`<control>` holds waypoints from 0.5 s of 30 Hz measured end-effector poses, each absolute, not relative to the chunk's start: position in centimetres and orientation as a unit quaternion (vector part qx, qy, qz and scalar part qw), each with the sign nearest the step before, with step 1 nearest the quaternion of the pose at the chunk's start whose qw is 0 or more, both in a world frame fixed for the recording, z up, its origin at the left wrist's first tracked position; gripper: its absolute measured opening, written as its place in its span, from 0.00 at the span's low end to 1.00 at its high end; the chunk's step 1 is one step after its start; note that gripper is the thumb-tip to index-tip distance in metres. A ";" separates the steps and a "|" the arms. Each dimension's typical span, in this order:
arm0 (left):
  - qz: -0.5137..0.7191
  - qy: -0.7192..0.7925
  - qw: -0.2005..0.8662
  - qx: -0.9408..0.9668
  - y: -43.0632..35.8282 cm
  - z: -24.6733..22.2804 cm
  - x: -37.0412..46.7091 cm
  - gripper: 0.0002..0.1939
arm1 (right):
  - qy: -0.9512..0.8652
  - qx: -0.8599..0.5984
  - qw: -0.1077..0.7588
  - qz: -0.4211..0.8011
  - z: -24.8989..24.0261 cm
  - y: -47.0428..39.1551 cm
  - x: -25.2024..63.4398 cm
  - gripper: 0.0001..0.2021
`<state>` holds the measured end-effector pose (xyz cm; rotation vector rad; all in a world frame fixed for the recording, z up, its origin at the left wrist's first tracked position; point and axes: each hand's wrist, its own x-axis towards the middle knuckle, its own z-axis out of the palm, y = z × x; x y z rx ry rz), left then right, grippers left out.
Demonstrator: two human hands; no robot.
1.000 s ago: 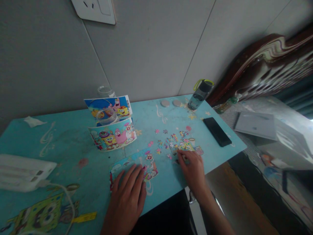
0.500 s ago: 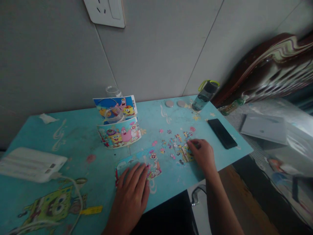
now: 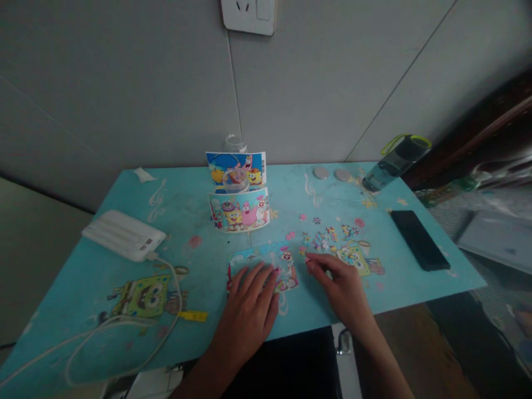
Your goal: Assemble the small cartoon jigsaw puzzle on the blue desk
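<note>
A partly assembled jigsaw puzzle (image 3: 266, 252) with cartoon figures lies on the turquoise table. Across its lower part rests my left hand (image 3: 251, 299), open, fingers stretched out and covering some of the picture. To its right my right hand (image 3: 338, 280) is closed in a pinch, with a small puzzle piece (image 3: 307, 260) at the fingertips; its shape is mostly hidden. Several loose puzzle pieces (image 3: 326, 238) are scattered just beyond that hand. Behind the puzzle stands a curved picture card (image 3: 241, 211) showing cartoon figures.
A second card (image 3: 226, 160) and clear jars (image 3: 235, 143) stand farther back. On the left lies a white power bank (image 3: 124, 235) with a cable (image 3: 178, 282). At right are a water bottle (image 3: 393, 163), a black phone (image 3: 419, 241) and two round lids (image 3: 321, 173).
My right hand has moved left from the loose pieces toward the puzzle, with a piece pinched in it. My left hand stays on the puzzle. The camera view has turned left.
</note>
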<state>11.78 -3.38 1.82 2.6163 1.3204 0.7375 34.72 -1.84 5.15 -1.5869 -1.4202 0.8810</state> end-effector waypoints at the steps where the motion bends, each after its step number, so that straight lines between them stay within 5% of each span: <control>1: 0.248 0.436 0.061 0.863 -3.4 1.9 11.7 0.20 | -0.571 -0.612 0.406 0.366 5.2 -1.9 33.9 0.11; 9: 0.335 0.444 0.068 0.828 -3.4 2.1 11.3 0.18 | -0.574 -0.520 0.400 0.490 4.8 -2.4 30.0 0.14; 15: 0.355 0.467 0.102 0.804 -3.4 1.8 11.1 0.17 | -0.587 -0.522 0.404 0.468 4.4 -2.6 29.4 0.13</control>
